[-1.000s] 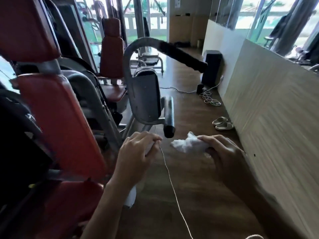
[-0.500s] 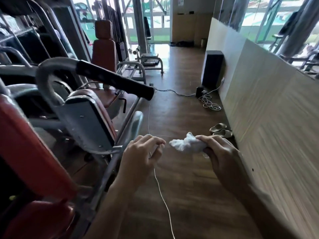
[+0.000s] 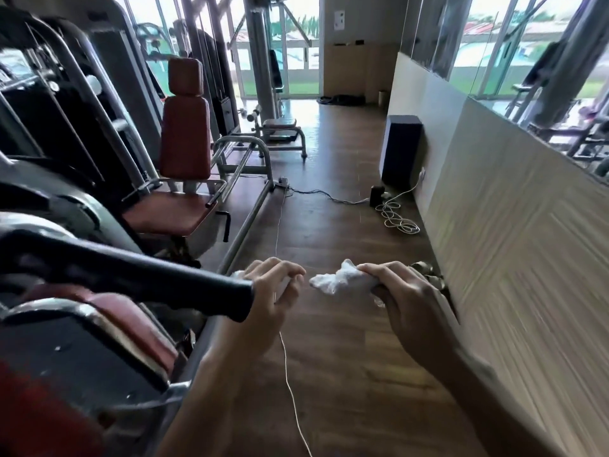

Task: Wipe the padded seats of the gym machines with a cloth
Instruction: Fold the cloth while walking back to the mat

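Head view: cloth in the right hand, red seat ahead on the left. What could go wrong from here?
1. A thin white cord runs along the floor below both hands toward the red seat: trip hazard.
2. The black padded bar juts out beside the left hand, which grips a white object: could get knocked.
3. The right hand holds the cloth bunched: may wipe only a narrow strip.

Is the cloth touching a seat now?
No, the right hand holds the cloth over the floor, apart from the red seat.
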Tool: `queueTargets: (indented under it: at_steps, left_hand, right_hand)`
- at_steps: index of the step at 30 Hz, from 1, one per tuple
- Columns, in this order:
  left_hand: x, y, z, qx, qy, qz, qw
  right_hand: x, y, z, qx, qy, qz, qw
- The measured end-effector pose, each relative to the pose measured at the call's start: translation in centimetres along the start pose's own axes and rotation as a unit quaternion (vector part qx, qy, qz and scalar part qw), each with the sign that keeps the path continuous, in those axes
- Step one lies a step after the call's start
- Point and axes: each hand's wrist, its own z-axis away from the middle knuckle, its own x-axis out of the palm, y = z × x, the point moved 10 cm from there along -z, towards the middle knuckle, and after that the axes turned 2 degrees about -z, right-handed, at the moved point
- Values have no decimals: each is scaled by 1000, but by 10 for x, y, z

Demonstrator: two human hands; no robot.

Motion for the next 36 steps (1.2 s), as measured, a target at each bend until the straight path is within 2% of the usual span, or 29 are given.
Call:
queueTargets:
  at_steps: [15, 22, 27, 36]
  left_hand:
    - [57, -45, -127, -33, 58, -25, 997]
    - [116, -55, -243, -76, 76, -35, 994]
    - [168, -53, -335, -66, 87, -53, 993]
    - [275, -105, -489, -44, 53, -57, 996]
  right_hand:
    - [29, 98, -134, -16, 5, -43, 999]
    - [35, 196, -240, -26, -27, -50, 998]
    - [30, 270, -320, -58, -21, -48, 997]
    - [68, 390, -456, -32, -22, -63, 997]
